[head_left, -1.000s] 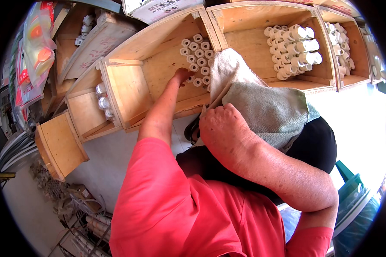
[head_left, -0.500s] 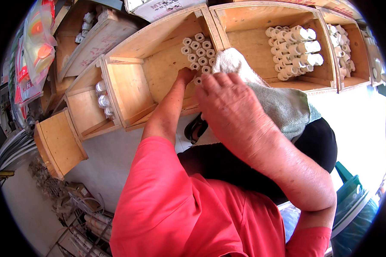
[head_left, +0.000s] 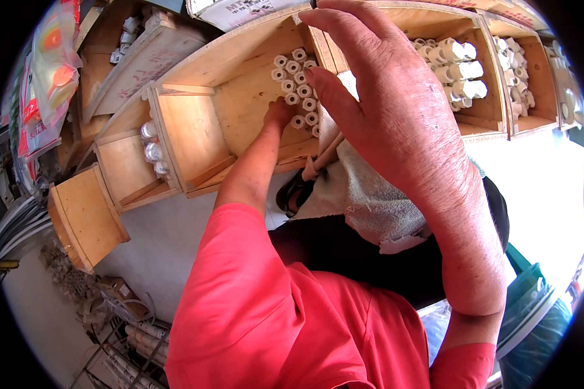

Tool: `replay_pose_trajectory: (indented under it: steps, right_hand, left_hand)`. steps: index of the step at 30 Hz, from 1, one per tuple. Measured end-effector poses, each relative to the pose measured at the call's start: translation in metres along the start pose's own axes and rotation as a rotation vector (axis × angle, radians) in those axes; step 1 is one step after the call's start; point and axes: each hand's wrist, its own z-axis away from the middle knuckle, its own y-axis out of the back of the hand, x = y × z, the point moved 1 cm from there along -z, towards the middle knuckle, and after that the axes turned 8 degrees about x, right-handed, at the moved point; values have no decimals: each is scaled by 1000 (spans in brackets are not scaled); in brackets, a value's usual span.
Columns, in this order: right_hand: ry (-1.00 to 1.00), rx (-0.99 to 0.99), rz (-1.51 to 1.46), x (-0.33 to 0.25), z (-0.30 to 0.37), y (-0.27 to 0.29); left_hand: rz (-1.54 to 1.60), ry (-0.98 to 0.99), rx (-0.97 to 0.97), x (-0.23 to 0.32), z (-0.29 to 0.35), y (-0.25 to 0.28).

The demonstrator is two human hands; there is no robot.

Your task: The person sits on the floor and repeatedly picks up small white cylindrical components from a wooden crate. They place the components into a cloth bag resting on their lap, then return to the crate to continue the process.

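Left hand (head_left: 280, 111) reaches into the wooden compartment (head_left: 240, 104); fingertips touch the stacked white pipe fittings (head_left: 298, 87) at its right wall, grip hidden. Right hand (head_left: 386, 110) open, raised before the shelf. Fittings probably light, rigid, smooth: pinch across the barrel.

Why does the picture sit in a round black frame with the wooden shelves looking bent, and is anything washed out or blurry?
Head view: the fisheye lens leaves black corners and bows the straight edges of the wooden shelf. The pale surface at the right glares to near white. The right hand, raised close to the lens, looms oversized. The left hand at the white tubes stays fairly sharp.
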Motion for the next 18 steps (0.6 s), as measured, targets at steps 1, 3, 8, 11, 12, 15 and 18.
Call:
replay_pose_trajectory:
  steps: [1, 3, 8, 11, 12, 15, 18]
  right_hand:
    - [-6, 2, -3, 1, 0, 0]
    - [-13, 3, -3, 2, 1, 0]
    - [2, -5, -16, -5, 0, -1]
    - [17, -42, 31, -6, 2, -3]
    - [33, -74, 71, -7, 4, -5]
    - [99, -202, 205, -3, 14, -13]
    - [291, -376, 79, -20, 29, -20]
  left_hand:
    - [4, -1, -7, 2, 0, 0]
    - [11, -4, -21, 4, 1, -1]
    - [129, -65, 92, -45, -40, -31]
    - [275, -47, 116, -57, -48, -38]
    - [325, -12, 116, -59, -48, -39]
    - [267, 131, -166, -29, -38, -26]
    - [362, 197, -167, -35, -34, -19]
